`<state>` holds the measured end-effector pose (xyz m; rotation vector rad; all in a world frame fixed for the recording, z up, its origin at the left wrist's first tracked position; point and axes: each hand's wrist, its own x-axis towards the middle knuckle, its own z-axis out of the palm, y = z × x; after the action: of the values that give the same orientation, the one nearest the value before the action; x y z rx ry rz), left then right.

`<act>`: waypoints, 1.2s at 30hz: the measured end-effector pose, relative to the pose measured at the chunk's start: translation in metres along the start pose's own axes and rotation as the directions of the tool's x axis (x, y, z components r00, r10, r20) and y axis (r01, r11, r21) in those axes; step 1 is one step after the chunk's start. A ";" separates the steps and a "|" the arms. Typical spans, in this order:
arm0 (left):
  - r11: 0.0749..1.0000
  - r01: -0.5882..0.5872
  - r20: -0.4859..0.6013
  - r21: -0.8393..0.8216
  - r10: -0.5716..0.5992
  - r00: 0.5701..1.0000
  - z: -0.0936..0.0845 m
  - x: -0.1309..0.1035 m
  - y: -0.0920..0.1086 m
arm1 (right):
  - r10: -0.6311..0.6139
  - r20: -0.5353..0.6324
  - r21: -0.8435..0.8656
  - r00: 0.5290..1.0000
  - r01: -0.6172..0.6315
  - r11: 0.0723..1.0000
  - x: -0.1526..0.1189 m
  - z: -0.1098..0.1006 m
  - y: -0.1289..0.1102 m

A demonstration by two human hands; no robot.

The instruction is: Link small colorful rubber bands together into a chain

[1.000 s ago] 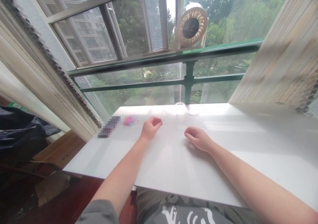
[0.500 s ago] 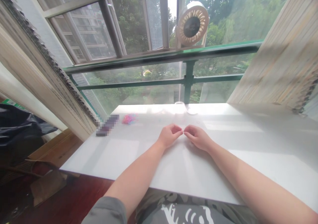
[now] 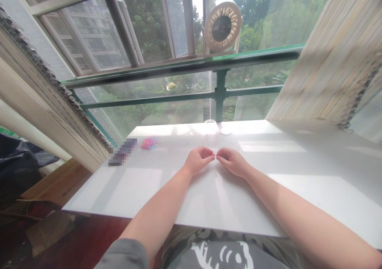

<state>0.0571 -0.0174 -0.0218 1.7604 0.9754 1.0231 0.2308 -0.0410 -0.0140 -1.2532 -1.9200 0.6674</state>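
Observation:
Over the middle of the white table (image 3: 134, 189), my left hand (image 3: 197, 161) and my right hand (image 3: 234, 162) face each other with their fingertips almost meeting. Each one is closed, thumb and forefinger pinched together. Whatever sits between the fingertips is too small to make out. Just beyond the hands, near the table's far edge, stands a clear round container (image 3: 210, 127). Beside it, to the right, lies a clear round piece like a lid (image 3: 225, 132). A tiny clear ring-like bit (image 3: 232, 143) rests behind my right hand.
A pink and blue shiny bundle (image 3: 147, 143) lies on the table's left part, next to a dark oblong object (image 3: 123, 152) that is blurred out. Behind the table are a green railing (image 3: 220, 96) and a round fan (image 3: 222, 28). Curtains (image 3: 328, 58) hang at both sides.
The view has turned slightly, so everything sits a little further left in the picture. Both hands keep the same pinched pose, fingertips close together.

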 end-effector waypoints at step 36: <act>0.944 -0.037 0.083 0.327 0.010 0.996 -0.002 -0.004 0.013 | -0.013 0.015 -0.035 1.000 0.013 0.999 -0.001 -0.001 0.002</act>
<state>0.0565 -0.0242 -0.0105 2.0729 1.1258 0.8308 0.2324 -0.0409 -0.0150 -1.2597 -1.9576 0.6404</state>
